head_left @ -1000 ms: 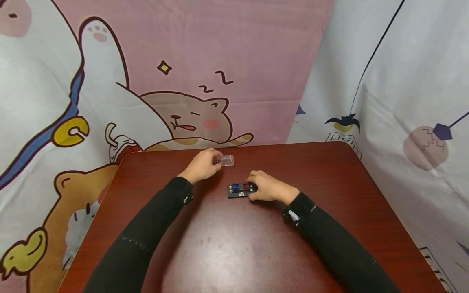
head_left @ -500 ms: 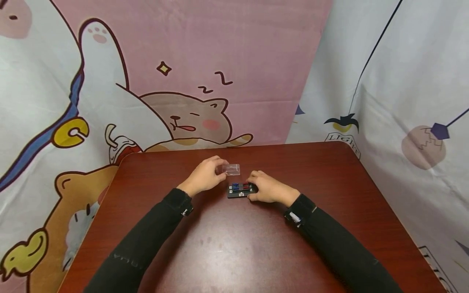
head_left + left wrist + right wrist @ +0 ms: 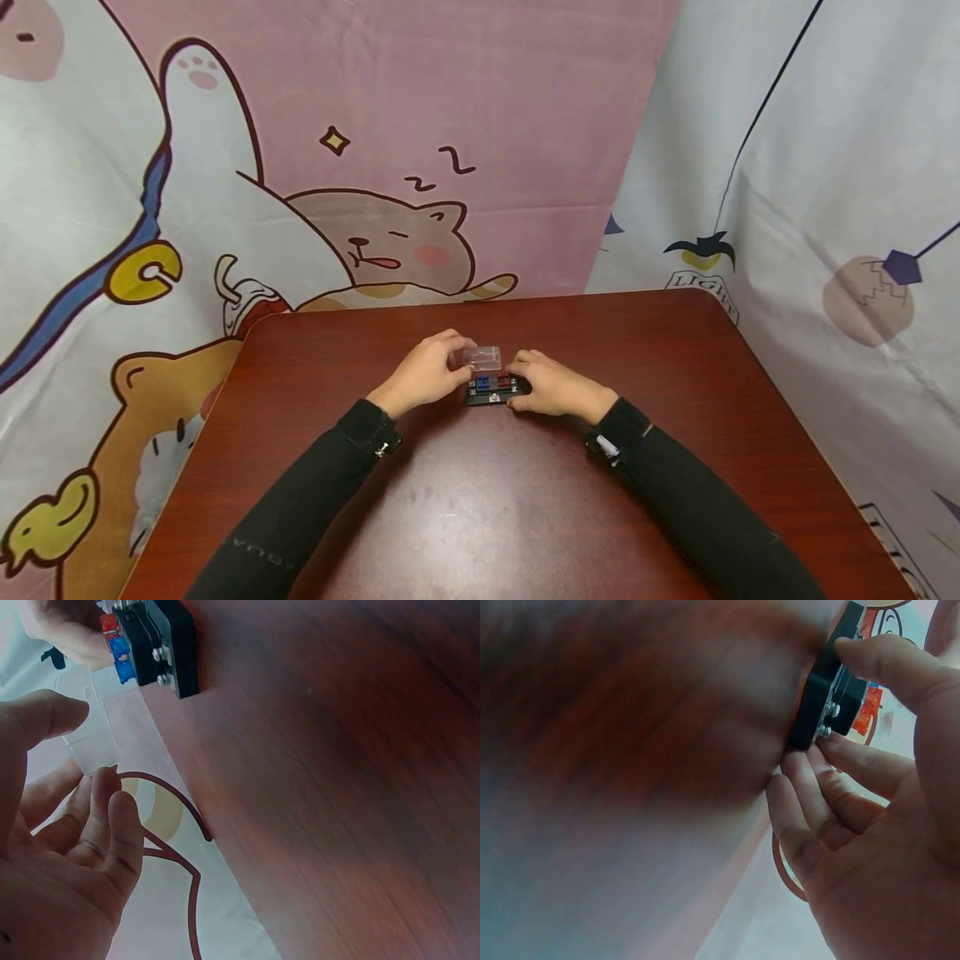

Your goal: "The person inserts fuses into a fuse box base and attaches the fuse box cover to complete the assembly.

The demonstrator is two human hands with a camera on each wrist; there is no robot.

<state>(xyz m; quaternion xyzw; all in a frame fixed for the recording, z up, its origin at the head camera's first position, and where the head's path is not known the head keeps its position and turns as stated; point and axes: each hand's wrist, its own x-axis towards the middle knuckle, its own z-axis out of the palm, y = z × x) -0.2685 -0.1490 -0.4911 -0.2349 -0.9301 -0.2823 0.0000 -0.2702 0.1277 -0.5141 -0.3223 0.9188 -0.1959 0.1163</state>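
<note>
A black fuse block [image 3: 487,398] with blue and red blade fuses and metal screws lies on the table. My right hand [image 3: 555,387] grips its right end, thumb on the near side and fingers on the far side. In the right wrist view the fuse block [image 3: 819,694] sits between thumb and fingertips. My left hand [image 3: 426,373] pinches a clear plastic cover [image 3: 483,358] by its left end, just above and behind the block. The left wrist view shows the cover [image 3: 94,742] between thumb and fingers, apart from the fuse block [image 3: 161,645].
The brown wooden table [image 3: 480,517] spreads out on all sides of the hands. A cartoon-printed cloth [image 3: 525,125] hangs behind its far edge, and a pale curtain [image 3: 840,200] hangs along the right.
My left hand has brought the clear cover right and nearer, from the far side of the table to the fuse block. The right hand and the block have stayed nearly still.
</note>
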